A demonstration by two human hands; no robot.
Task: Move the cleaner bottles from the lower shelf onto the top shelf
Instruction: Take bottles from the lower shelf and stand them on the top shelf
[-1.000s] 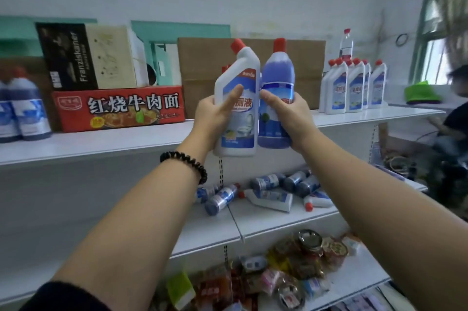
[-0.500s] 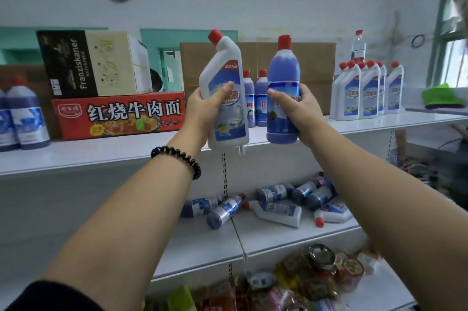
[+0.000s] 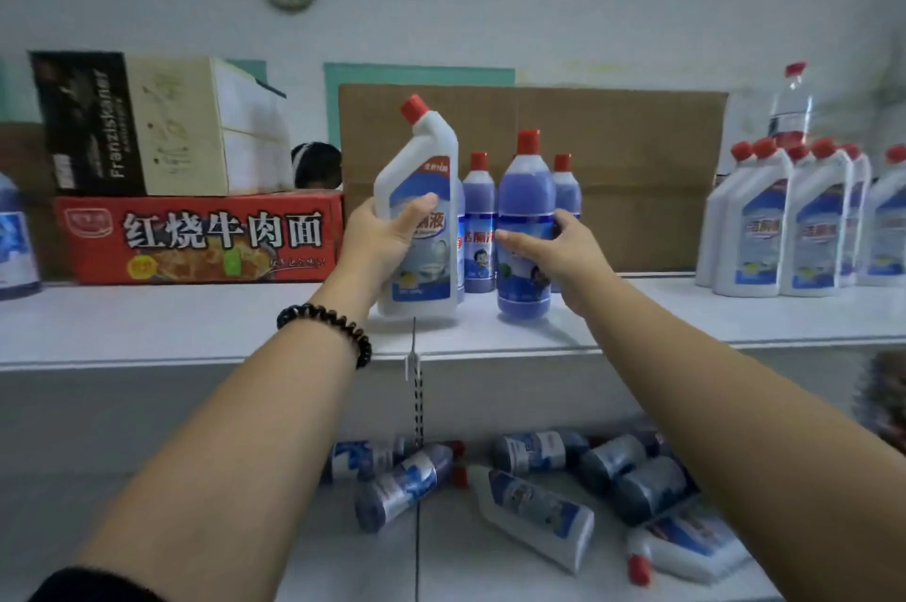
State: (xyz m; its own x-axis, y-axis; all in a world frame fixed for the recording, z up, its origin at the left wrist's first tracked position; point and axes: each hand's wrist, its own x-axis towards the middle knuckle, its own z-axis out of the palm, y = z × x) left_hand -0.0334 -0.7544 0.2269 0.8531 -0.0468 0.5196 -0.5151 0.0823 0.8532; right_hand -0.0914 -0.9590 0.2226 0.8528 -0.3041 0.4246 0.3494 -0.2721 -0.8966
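Observation:
My left hand (image 3: 380, 238) grips a white angled-neck cleaner bottle (image 3: 421, 189) with a red cap, its base at the surface of the top shelf (image 3: 196, 332). My right hand (image 3: 554, 253) holds a blue cleaner bottle (image 3: 522, 189) with a red cap, standing on that shelf. Two more blue bottles (image 3: 478, 219) stand just behind them. Several blue and white cleaner bottles (image 3: 534, 503) lie on their sides on the lower shelf (image 3: 441, 567), under my arms.
A row of white bottles (image 3: 784, 229) stands at the shelf's right end, with a clear water bottle (image 3: 789, 106) behind. A red noodle carton (image 3: 196, 238) with a beer box (image 3: 157, 126) on it sits left. A brown cardboard sheet (image 3: 637, 150) backs the shelf.
Both hands have moved forward and down, bringing the two bottles from in front of the shelf onto the top shelf. The view has shifted closer to the shelf.

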